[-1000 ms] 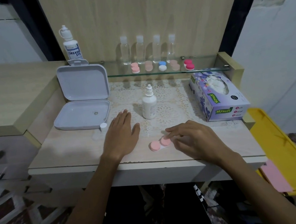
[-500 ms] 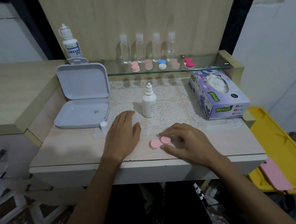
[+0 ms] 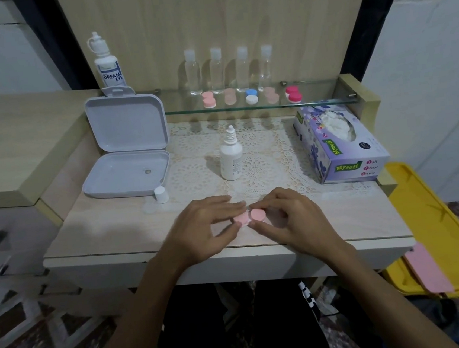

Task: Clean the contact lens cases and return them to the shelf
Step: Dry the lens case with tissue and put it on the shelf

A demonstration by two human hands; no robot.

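Right, head cam, only view. Both hands are at the front-centre of the counter point(image 3: 102, 238), meeting over a pink contact lens case point(image 3: 249, 217) that sits near the front edge. Left hand point(image 3: 206, 230) pinches the case's left cap, fingers on the far side & thumb on the near side. Right hand point(image 3: 292, 218) pinches the right cap the same way, fingers curled over it. Case looks level, resting on or just above the counter; can't tell which.

Behind the hands, mid-counter on a lace mat point(image 3: 263, 153), a white dropper bottle point(image 3: 230, 156) stands upright w/ its cap off. A small white cap point(image 3: 160, 194) stands off to the left, just beside the front right corner of an open white box point(image 3: 126, 156), whose lid is propped upright at the counter's left edge.

Along the back runs a glass shelf point(image 3: 322, 94). On it, left to right: pink-and-white case point(image 3: 208, 100), pale pink case point(image 3: 230, 96), blue-and-white case point(image 3: 251, 96), another pale pink case point(image 3: 271, 95), red-and-white case point(image 3: 293, 94). Four clear bottles point(image 3: 230, 69) w/ white caps stand in a row behind them, against the wood panel. At the shelf's left end, behind the box lid, a taller solution bottle point(image 3: 108, 64) reads DREAM EYE.

Right side of the counter: a purple tissue box point(image 3: 342, 150), tissue poking out of the top. Past the right edge, lower down, a yellow tray point(image 3: 432, 226).
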